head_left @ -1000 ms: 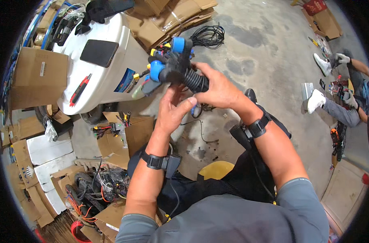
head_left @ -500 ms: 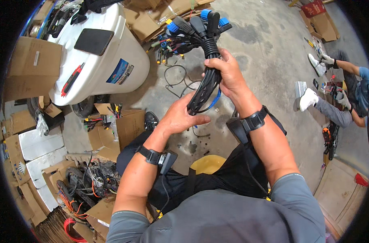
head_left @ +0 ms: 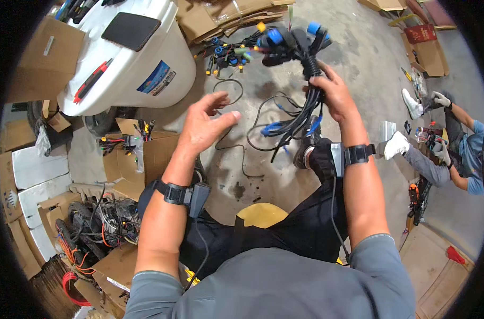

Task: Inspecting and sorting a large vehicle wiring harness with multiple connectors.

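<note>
A bundle of black cables [head_left: 312, 101] is gripped in my right hand [head_left: 335, 94], its fingers wrapped round the bound part. Blue and yellow capped connectors stick out at its upper end, and loose cable ends, some blue, hang below. To the left of the bundle and apart from it, my left hand [head_left: 202, 125] is raised with thumb and fingers spread, holding nothing. Beneath the hands a thin dark cable [head_left: 243, 146] curls across the concrete floor. Beyond them lies a pile of cables with coloured connectors [head_left: 228, 56].
At the left stands a white tub [head_left: 170, 74] bearing a phone [head_left: 131, 31] and a red-black cutter knife [head_left: 92, 82]. An open carton [head_left: 159, 154] and a heap of wiring [head_left: 114, 223] sit nearer. A yellow stool [head_left: 262, 214] shows between my legs. Another person [head_left: 468, 143] works at the right.
My left hand has let go of the cable bundle and moved left. My right hand has carried the bundle to the right, and its lower ends now hang loose and spread.
</note>
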Demonstrator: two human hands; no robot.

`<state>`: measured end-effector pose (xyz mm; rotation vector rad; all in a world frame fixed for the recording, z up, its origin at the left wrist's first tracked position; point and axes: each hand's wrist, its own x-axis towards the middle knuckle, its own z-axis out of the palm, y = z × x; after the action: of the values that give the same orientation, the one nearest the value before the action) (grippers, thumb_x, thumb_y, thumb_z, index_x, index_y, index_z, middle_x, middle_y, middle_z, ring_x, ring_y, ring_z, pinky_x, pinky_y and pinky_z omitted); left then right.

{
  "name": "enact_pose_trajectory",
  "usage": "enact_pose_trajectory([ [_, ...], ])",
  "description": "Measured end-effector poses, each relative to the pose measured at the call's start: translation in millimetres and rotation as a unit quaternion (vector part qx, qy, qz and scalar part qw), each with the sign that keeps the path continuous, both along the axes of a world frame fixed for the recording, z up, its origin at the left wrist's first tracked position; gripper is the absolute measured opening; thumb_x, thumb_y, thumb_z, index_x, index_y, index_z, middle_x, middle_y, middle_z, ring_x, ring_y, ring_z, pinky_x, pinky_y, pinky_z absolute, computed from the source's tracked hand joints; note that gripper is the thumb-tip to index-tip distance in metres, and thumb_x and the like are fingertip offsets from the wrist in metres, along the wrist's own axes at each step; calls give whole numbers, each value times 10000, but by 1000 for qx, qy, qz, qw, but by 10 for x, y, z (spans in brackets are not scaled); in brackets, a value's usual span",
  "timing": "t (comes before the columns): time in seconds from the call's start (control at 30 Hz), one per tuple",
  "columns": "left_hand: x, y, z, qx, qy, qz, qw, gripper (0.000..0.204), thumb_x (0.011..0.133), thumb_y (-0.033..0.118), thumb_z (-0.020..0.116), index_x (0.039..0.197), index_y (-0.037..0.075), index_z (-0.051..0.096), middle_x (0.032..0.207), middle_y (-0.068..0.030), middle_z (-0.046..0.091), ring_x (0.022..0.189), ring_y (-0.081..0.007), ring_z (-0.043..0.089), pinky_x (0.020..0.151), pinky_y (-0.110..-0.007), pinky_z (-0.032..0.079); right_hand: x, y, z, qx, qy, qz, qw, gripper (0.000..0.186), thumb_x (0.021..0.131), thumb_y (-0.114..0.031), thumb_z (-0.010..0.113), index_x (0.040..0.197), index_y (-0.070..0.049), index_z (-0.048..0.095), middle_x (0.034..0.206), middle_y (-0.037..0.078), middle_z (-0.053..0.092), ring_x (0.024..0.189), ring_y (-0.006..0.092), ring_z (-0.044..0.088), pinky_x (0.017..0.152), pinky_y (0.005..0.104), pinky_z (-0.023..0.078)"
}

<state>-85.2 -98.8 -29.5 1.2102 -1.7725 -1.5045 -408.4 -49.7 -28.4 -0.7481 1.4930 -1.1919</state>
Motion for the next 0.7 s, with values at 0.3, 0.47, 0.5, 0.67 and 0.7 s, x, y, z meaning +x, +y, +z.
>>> enact_pose_trajectory([
  [0.3,73,5,-23,24,-35,39,998,469,809,97,736,1213,-71,565,1142,-174,642,1059,-221,617,920,-332,493,-291,135,-27,-5,371,16,929,636,835,-233,656,1376,1,416,1323,236,532,1177,366,558,960,411,465],
  [0.47,93,-18,-107,29,-4,87,996,428,801,146,730,1155,-65,614,1073,-160,676,995,-206,641,881,-325,501,-103,65,-25,-9,418,57,907,573,846,-254,637,1348,-32,471,1297,223,557,1163,361,567,941,405,474],
  [0.5,77,-27,-104,30,-7,87,996,428,801,146,730,1155,-65,614,1073,-160,676,995,-206,641,881,-325,501,-92,67,-12,-17,421,63,905,552,847,-258,632,1333,-38,492,1294,216,562,1156,352,572,927,402,477],
  [0.67,65,-85,-216,40,-52,101,993,396,807,135,727,1122,-81,622,1024,-143,689,950,-198,651,864,-315,505,32,91,189,-50,434,64,897,501,841,-259,625,1281,-34,546,1239,198,599,1109,317,601,890,383,484],
  [0.7,89,-80,-335,40,-56,98,993,396,807,135,727,1122,-81,622,1024,-143,689,950,-198,651,864,-315,505,83,98,264,-52,430,69,899,482,838,-258,625,1257,-28,561,1204,201,611,1083,323,608,885,384,483],
])
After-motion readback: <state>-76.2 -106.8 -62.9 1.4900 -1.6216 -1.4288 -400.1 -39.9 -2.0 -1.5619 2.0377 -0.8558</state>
